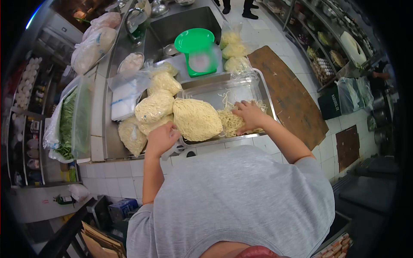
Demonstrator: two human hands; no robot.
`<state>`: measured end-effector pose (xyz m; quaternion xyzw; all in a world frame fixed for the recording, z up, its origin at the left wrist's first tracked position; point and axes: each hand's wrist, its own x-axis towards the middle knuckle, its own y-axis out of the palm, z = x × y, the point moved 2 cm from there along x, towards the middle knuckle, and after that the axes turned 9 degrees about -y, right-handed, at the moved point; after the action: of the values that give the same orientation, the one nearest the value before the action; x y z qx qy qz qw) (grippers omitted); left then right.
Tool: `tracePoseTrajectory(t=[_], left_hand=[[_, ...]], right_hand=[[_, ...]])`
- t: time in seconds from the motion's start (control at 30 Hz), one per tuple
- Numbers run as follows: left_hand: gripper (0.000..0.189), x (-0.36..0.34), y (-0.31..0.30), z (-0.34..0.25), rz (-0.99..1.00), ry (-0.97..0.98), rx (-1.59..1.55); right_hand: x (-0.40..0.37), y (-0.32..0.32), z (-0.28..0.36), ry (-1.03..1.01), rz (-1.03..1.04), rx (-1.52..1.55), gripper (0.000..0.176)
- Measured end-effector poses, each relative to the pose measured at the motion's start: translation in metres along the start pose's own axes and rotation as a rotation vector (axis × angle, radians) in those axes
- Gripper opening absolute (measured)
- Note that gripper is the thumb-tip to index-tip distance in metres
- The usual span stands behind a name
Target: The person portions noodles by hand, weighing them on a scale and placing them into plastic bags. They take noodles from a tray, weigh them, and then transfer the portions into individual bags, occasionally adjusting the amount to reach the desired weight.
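My left hand (163,138) is closed at the left edge of a large clear bag of noodles (198,119), its fingers curled against the plastic. That bag lies over the left end of a metal tray (266,92). My right hand (251,116) rests with fingers spread on loose noodles (230,122) in the tray, just right of the bag. More filled noodle bags (153,105) are heaped beside my left hand. Behind the tray stands a green kitchen scale (194,41) with a round pan on top.
A sink (202,21) lies behind the scale. Several noodle bags (237,64) sit at the tray's back right, beside a brown board (288,94). Empty plastic bags (124,101) are stacked at left, near a tub of greens (81,120). Shelves (322,43) stand at right.
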<state>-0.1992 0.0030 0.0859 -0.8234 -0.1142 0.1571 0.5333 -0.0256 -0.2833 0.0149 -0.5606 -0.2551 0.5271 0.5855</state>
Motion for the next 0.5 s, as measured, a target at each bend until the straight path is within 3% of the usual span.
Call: tracePoseTrajectory(t=[0.13, 0.2, 0.33, 0.5], left_hand=[[0.065, 0.01, 0.036, 0.002, 0.028, -0.017, 0.119], [0.076, 0.017, 0.044, 0.0, -0.031, -0.048, 0.13], [0.073, 0.02, 0.041, -0.006, -0.094, -0.03, 0.111], [0.071, 0.02, 0.044, 0.0, -0.136, -0.028, 0.022]], right_hand=[[-0.027, 0.003, -0.007, 0.248, -0.033, -0.022, 0.091], [-0.024, -0.001, -0.003, 0.238, -0.062, -0.002, 0.086], [-0.005, 0.006, -0.008, 0.118, -0.161, 0.091, 0.069], [0.008, 0.023, -0.014, 0.112, -0.246, 0.208, 0.043]])
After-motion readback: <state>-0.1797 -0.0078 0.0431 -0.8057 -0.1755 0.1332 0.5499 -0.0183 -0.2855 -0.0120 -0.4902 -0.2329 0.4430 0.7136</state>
